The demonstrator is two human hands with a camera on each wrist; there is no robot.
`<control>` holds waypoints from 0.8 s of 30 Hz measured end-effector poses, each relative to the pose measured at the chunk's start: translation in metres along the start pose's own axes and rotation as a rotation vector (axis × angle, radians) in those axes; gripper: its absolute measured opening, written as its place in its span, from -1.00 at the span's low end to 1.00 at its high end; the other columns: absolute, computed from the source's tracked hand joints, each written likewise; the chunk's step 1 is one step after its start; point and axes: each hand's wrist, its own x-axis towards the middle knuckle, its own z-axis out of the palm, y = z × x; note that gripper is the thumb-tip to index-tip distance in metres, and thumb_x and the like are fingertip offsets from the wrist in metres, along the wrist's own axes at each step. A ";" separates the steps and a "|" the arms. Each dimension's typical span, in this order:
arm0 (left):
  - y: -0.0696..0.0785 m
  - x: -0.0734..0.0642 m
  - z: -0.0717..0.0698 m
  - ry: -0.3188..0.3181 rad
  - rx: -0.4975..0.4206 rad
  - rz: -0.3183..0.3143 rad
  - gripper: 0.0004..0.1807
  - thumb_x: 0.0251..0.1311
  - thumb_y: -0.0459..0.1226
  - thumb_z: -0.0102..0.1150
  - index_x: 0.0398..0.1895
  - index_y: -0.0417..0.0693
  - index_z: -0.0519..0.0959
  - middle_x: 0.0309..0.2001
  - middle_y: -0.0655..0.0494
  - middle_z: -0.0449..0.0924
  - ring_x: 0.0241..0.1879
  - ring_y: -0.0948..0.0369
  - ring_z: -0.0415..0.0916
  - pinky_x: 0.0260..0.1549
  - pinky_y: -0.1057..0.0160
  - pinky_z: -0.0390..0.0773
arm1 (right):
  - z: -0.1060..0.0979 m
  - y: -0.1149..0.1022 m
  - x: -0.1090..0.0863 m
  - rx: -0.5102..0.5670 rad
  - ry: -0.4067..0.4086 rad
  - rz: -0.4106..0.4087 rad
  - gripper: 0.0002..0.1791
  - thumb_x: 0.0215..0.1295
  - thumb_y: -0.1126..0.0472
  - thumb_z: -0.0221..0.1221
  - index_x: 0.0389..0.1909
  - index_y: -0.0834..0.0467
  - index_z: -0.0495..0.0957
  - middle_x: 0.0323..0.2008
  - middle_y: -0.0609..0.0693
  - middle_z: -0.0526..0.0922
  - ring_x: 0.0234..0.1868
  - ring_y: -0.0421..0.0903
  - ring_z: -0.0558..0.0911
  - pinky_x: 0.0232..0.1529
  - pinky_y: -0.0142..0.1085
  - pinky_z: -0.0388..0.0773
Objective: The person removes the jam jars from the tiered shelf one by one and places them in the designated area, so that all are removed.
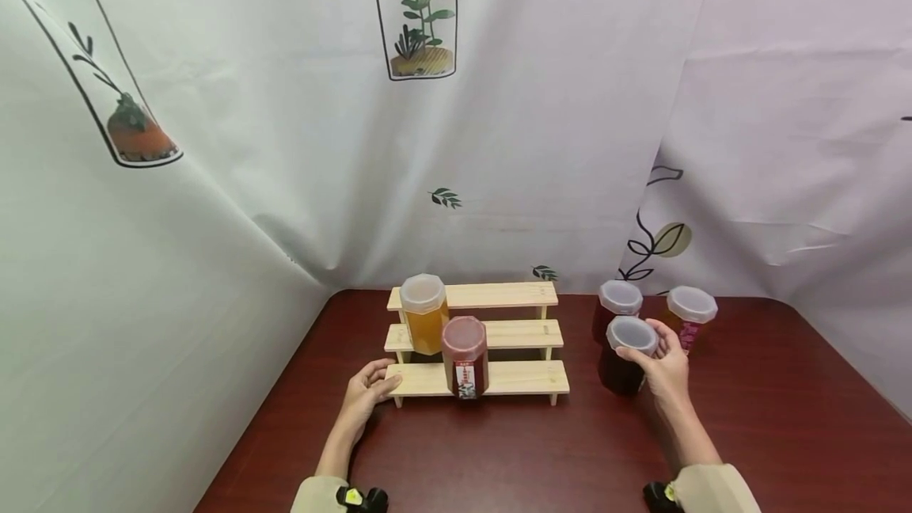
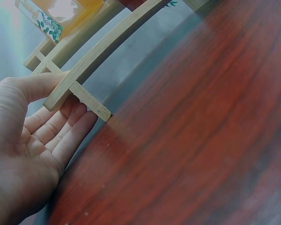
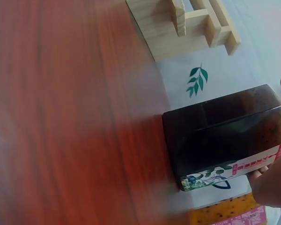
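Observation:
My left hand [image 1: 366,397] pinches the left end of the lowest plank of a three-tier wooden rack [image 1: 527,377]. In the left wrist view the thumb lies along the plank and the fingers [image 2: 61,124] curl behind it. At the right, my right hand [image 1: 668,370] grips a dark jar [image 1: 618,372] round its top, just under the frosted lid. The right wrist view shows this jar [image 3: 220,136] upright at the table, with a pink and white label on its side. On the rack, an orange-yellow jar [image 1: 427,329] occupies the middle tier and a red jar [image 1: 454,355] the lowest.
Behind the gripped jar are a dark red jar [image 1: 606,315] and an amber jar [image 1: 701,309] with a pink label. The red-brown table [image 1: 499,457] ends against a white printed cloth [image 1: 541,141] at the back and sides.

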 end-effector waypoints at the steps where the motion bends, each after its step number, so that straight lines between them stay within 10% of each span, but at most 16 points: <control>1: 0.000 0.000 0.000 0.000 0.000 0.000 -0.45 0.18 -0.40 0.26 0.24 -0.34 0.39 -0.27 0.18 0.57 -0.35 0.38 0.58 -0.31 0.42 0.62 | 0.000 0.001 0.000 0.029 -0.006 0.001 -0.34 -0.09 0.64 0.29 0.05 0.11 0.42 -0.29 -0.48 0.50 -0.24 -0.52 0.48 -0.17 -0.74 0.37; 13: -0.001 0.001 -0.002 -0.014 -0.005 0.010 -0.45 0.17 -0.41 0.25 0.24 -0.36 0.39 -0.26 0.19 0.59 -0.35 0.38 0.59 -0.31 0.42 0.62 | 0.001 -0.001 -0.003 0.086 -0.065 0.004 -0.31 0.01 0.61 0.26 0.14 0.05 0.35 -0.13 -0.41 0.46 -0.14 -0.49 0.47 -0.11 -0.73 0.37; 24: 0.000 0.000 -0.002 -0.017 0.009 0.007 -0.45 0.19 -0.38 0.26 0.25 -0.35 0.38 -0.27 0.17 0.58 -0.34 0.37 0.60 -0.30 0.42 0.62 | 0.002 -0.014 -0.003 -0.115 -0.034 -0.173 -0.22 0.03 0.51 0.35 0.32 0.31 0.28 -0.01 -0.42 0.44 0.10 -0.57 0.37 0.16 -0.75 0.20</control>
